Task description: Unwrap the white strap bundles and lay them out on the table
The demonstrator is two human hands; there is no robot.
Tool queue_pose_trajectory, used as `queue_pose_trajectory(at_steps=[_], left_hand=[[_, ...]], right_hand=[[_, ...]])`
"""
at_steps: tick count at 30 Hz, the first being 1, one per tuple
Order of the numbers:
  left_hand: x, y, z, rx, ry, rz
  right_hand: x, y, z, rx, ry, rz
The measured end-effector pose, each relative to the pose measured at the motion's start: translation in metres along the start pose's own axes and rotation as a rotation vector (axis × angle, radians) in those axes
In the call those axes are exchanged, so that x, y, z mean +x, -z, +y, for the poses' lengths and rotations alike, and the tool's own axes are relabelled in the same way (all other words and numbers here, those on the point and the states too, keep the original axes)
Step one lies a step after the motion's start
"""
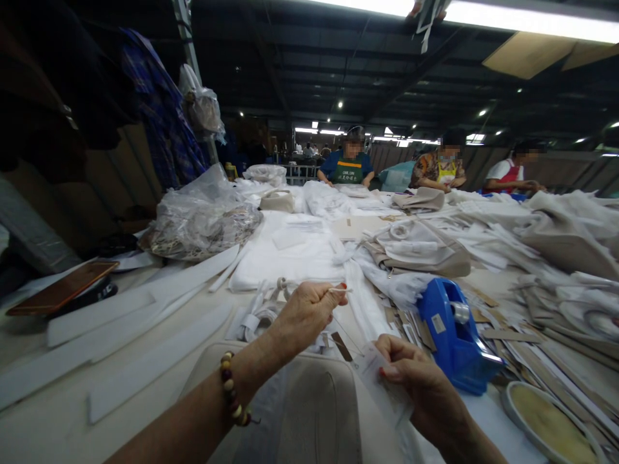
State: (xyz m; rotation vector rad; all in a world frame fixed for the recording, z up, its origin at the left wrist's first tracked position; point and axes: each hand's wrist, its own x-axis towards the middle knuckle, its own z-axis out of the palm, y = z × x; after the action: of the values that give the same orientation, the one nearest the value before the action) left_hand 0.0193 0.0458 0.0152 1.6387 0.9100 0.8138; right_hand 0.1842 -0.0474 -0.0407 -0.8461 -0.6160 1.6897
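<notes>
My left hand is raised over the table with thumb and fingers pinched on the end of a thin white string. The string runs down toward my right hand, which is closed on a small white paper tag held flat under the thumb. A beaded bracelet sits on my left wrist. Below both hands lies a beige bag, close to me.
A blue tape dispenser stands right of my hands, with a round dish near the corner. White foam strips, plastic bags, piles of white and beige fabric and a phone cover the table. Three people work at the far end.
</notes>
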Motion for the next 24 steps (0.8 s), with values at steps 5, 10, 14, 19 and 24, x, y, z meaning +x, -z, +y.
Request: queue_pose_trajectory(at_steps=[5,10,14,19,24], left_hand=[[-0.005,-0.005,0.005,-0.031,-0.013,-0.114],[-0.014,-0.011,0.025,-0.3,0.095,-0.306],[-0.017,-0.011,0.032,-0.411,0.099,-0.326],[-0.015,-0.006,0.03,-0.427,0.043,-0.233],[-0.011,-0.005,0.02,-0.365,0.116,-0.149]], right_hand=[[0.0,-0.002,0.004,-0.032,0.048,-0.109],[0.006,-0.008,0.013,-0.068,0.048,-0.252],[0.01,-0.008,0.022,-0.063,-0.004,-0.263],[0.01,-0.003,0.029,-0.151,0.013,-0.186],[0.003,0.015,0.024,-0.335,-0.032,-0.09]])
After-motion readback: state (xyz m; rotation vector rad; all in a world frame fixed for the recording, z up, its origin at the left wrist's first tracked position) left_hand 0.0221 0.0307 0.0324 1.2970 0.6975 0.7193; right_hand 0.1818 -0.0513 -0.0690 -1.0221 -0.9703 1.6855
